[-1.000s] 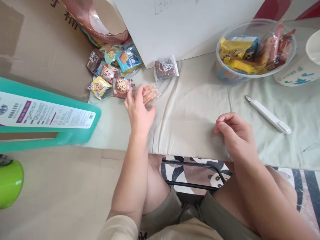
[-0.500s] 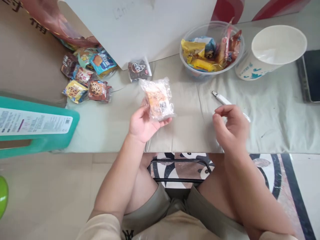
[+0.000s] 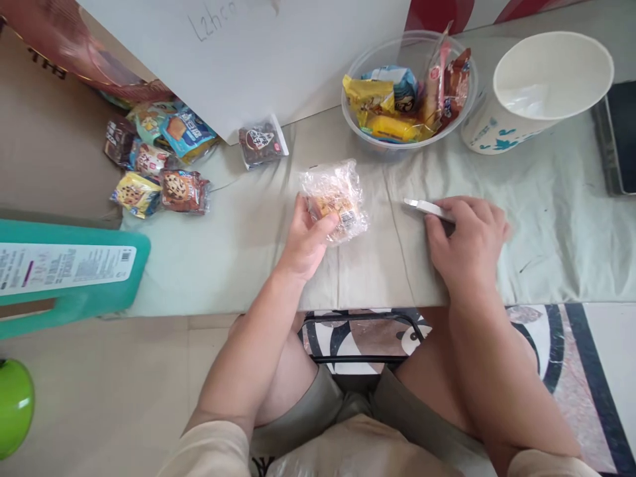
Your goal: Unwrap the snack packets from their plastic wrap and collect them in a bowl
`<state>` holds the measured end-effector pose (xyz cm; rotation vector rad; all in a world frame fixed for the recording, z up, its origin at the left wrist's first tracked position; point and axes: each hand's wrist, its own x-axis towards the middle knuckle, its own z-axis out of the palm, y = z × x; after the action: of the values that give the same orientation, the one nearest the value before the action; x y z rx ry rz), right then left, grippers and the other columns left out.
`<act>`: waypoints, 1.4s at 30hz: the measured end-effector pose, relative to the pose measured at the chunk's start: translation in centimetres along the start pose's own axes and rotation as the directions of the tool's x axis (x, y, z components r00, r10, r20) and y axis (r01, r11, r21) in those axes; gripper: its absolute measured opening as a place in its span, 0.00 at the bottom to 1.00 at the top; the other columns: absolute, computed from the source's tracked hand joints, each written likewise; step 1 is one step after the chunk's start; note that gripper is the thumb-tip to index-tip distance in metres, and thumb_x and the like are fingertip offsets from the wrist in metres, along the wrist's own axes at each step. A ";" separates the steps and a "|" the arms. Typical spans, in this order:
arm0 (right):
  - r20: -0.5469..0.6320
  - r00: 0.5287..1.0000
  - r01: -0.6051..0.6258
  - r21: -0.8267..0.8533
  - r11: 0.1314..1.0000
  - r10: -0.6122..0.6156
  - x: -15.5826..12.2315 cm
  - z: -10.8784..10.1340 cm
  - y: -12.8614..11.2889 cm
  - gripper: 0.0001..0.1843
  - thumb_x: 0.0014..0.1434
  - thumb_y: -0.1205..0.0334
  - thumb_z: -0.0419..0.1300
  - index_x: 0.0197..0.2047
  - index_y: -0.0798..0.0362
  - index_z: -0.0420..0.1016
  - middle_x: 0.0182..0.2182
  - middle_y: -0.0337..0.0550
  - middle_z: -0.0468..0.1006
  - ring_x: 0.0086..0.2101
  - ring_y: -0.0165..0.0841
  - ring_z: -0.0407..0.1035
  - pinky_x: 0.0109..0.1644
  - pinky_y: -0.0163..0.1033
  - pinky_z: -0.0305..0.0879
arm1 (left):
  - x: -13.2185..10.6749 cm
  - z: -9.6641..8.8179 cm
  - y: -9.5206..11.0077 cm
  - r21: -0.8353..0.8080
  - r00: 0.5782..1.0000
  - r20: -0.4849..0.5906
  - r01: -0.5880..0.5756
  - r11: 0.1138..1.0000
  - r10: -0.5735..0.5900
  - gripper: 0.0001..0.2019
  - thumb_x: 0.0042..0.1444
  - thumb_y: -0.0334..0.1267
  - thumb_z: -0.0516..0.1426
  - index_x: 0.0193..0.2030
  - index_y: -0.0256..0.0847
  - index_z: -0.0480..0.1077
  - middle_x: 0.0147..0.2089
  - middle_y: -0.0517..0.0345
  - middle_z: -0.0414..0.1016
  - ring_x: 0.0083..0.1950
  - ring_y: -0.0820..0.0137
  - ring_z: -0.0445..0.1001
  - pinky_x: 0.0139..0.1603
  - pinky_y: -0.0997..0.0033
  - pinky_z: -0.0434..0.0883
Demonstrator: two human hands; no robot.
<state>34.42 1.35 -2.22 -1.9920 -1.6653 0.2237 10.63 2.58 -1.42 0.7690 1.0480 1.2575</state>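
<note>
My left hand (image 3: 305, 238) is closed on a clear-wrapped pastry packet (image 3: 338, 199) and holds it just above the pale green cloth (image 3: 238, 245) at the table's middle. My right hand (image 3: 467, 242) lies palm down over a white utility knife (image 3: 422, 207); its fingers curl onto the handle, and only the knife's left tip shows. A pile of several small snack packets (image 3: 159, 165) lies at the left, and one dark packet (image 3: 261, 141) sits apart near the white board.
A clear bowl (image 3: 348, 112) full of wrapped snacks and a large white paper cup (image 3: 546, 86) stand at the back right. A white board (image 3: 258, 59) leans at the back. A teal jug (image 3: 69, 265) lies at the left. A dark phone (image 3: 619, 139) lies at the far right.
My left hand picked the pastry packet from the pile and brought it to the middle. My right hand moved forward and came down onto the white knife.
</note>
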 end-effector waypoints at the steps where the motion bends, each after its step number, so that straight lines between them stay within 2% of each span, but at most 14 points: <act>1: -0.007 1.000 0.023 0.055 0.998 -0.023 -0.1 -0.2 -0.2 0.13 0.63 0.55 0.58 0.46 0.49 0.80 0.44 0.52 0.82 0.49 0.50 0.73 0.57 0.59 0.66 | 0.0 -0.1 -0.2 0.040 0.999 0.006 -0.038 0.998 0.038 0.31 0.44 0.54 0.74 0.51 0.50 0.67 0.51 0.60 0.78 0.55 0.63 0.79 0.58 0.61 0.76; 3: -0.007 0.998 0.065 0.217 0.974 -0.065 -0.6 -0.7 -0.8 0.13 0.62 0.54 0.59 0.45 0.49 0.79 0.35 0.47 0.81 0.38 0.43 0.75 0.48 0.51 0.70 | -0.1 -0.2 -0.5 0.119 0.995 0.040 -0.098 0.988 0.094 0.37 0.46 0.55 0.74 0.59 0.54 0.63 0.52 0.59 0.77 0.55 0.63 0.80 0.58 0.61 0.75; 5: 0.060 0.996 0.030 0.437 0.899 -0.062 -1.4 -1.2 -1.7 0.13 0.65 0.51 0.59 0.45 0.48 0.78 0.29 0.42 0.78 0.29 0.36 0.71 0.38 0.44 0.68 | -0.5 -0.2 -0.6 0.209 0.990 0.080 -0.132 0.969 0.117 0.45 0.48 0.56 0.73 0.68 0.59 0.55 0.49 0.58 0.77 0.52 0.62 0.81 0.56 0.59 0.77; 7: 0.213 0.976 -0.117 0.647 0.754 -0.031 -2.1 -1.3 -2.6 0.17 0.69 0.45 0.56 0.46 0.47 0.78 0.26 0.38 0.75 0.22 0.31 0.65 0.29 0.41 0.63 | -0.8 -0.1 -0.7 0.318 0.987 0.105 -0.147 0.937 0.119 0.50 0.51 0.58 0.71 0.73 0.61 0.46 0.46 0.57 0.77 0.49 0.61 0.82 0.53 0.57 0.78; 9: 0.385 0.923 -0.307 0.759 0.574 -0.015 -2.7 -1.1 -3.3 0.21 0.70 0.41 0.53 0.45 0.47 0.77 0.24 0.36 0.72 0.19 0.29 0.60 0.24 0.39 0.58 | -1.1 0.2 -0.8 0.412 0.985 0.125 -0.161 0.897 0.120 0.50 0.53 0.62 0.68 0.74 0.60 0.45 0.49 0.54 0.77 0.50 0.59 0.82 0.54 0.54 0.78; 13: 0.632 0.774 -0.583 0.735 0.346 -0.036 -3.3 -0.7 -4.0 0.17 0.67 0.45 0.57 0.40 0.49 0.75 0.23 0.35 0.71 0.19 0.27 0.59 0.21 0.36 0.53 | -1.4 0.7 -1.0 0.470 0.966 0.218 -0.231 0.852 0.142 0.42 0.55 0.64 0.65 0.70 0.57 0.52 0.68 0.46 0.69 0.61 0.56 0.78 0.60 0.50 0.77; 15: 0.699 0.710 -0.653 0.697 0.296 -0.081 -3.5 -0.9 -4.3 0.14 0.65 0.47 0.59 0.40 0.50 0.75 0.23 0.35 0.72 0.19 0.27 0.61 0.19 0.35 0.52 | -1.4 0.8 -1.0 0.469 0.949 0.284 -0.263 0.843 0.138 0.37 0.58 0.63 0.63 0.68 0.56 0.54 0.74 0.45 0.64 0.64 0.55 0.77 0.62 0.49 0.76; 17: 0.713 0.691 -0.668 0.693 0.271 -0.119 -3.6 -1.3 -4.8 0.14 0.63 0.47 0.61 0.40 0.50 0.75 0.23 0.35 0.72 0.19 0.27 0.62 0.19 0.34 0.54 | -1.5 0.8 -1.0 0.479 0.933 0.333 -0.291 0.828 0.135 0.33 0.60 0.60 0.61 0.67 0.56 0.54 0.75 0.45 0.63 0.65 0.55 0.76 0.62 0.48 0.76; 21: 0.704 0.696 -0.657 0.703 0.273 -0.137 -3.5 -2.0 -5.5 0.18 0.60 0.44 0.66 0.36 0.50 0.74 0.22 0.36 0.74 0.19 0.28 0.66 0.21 0.34 0.62 | -1.6 0.9 -1.3 0.498 0.920 0.356 -0.336 0.799 0.164 0.31 0.62 0.55 0.62 0.67 0.55 0.56 0.75 0.46 0.64 0.68 0.53 0.74 0.64 0.46 0.75; 26: 0.726 0.677 -0.666 0.673 0.322 -0.116 -3.2 -2.7 -5.5 0.23 0.58 0.39 0.68 0.31 0.52 0.76 0.21 0.38 0.75 0.19 0.28 0.67 0.21 0.35 0.66 | -1.6 1.4 -1.4 0.550 0.931 0.322 -0.333 0.766 0.173 0.33 0.59 0.62 0.62 0.66 0.55 0.58 0.72 0.46 0.67 0.70 0.52 0.72 0.66 0.45 0.73; 32: 0.762 0.629 -0.664 0.629 0.404 -0.154 -3.4 -3.0 -5.2 0.23 0.59 0.41 0.67 0.28 0.52 0.75 0.21 0.38 0.75 0.19 0.27 0.66 0.22 0.33 0.67 | -1.5 1.6 -0.7 0.542 0.968 0.127 -0.249 0.802 0.215 0.43 0.53 0.71 0.61 0.71 0.59 0.53 0.56 0.49 0.76 0.58 0.53 0.79 0.59 0.47 0.75; 36: 0.793 0.586 -0.665 0.587 0.462 -0.164 -3.7 -2.8 -5.3 0.22 0.58 0.41 0.68 0.28 0.52 0.75 0.21 0.38 0.75 0.19 0.26 0.65 0.21 0.33 0.66 | -1.0 0.6 -0.3 0.556 0.966 0.021 -0.226 0.800 0.258 0.47 0.52 0.71 0.62 0.74 0.61 0.48 0.46 0.54 0.75 0.54 0.55 0.79 0.58 0.49 0.74; 40: 0.811 0.552 -0.626 0.558 0.545 -0.194 -3.8 -3.1 -5.1 0.22 0.59 0.42 0.66 0.27 0.52 0.73 0.22 0.38 0.75 0.20 0.27 0.66 0.22 0.34 0.65 | -0.1 -0.7 0.2 0.569 0.940 -0.086 -0.225 0.791 0.329 0.43 0.56 0.72 0.58 0.73 0.65 0.46 0.52 0.54 0.74 0.57 0.58 0.79 0.57 0.55 0.75; 42: 0.793 0.575 -0.554 0.560 0.616 -0.204 -3.6 -3.1 -4.7 0.21 0.62 0.43 0.62 0.28 0.52 0.73 0.22 0.39 0.75 0.21 0.28 0.67 0.23 0.35 0.63 | 0.3 -1.1 0.5 0.522 0.931 -0.114 -0.241 0.818 0.347 0.40 0.57 0.73 0.58 0.69 0.66 0.47 0.55 0.55 0.74 0.55 0.62 0.78 0.53 0.59 0.76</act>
<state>30.94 -2.47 2.03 -1.3582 -1.3215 1.8811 9.43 2.83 -1.45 1.2616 1.5010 1.3616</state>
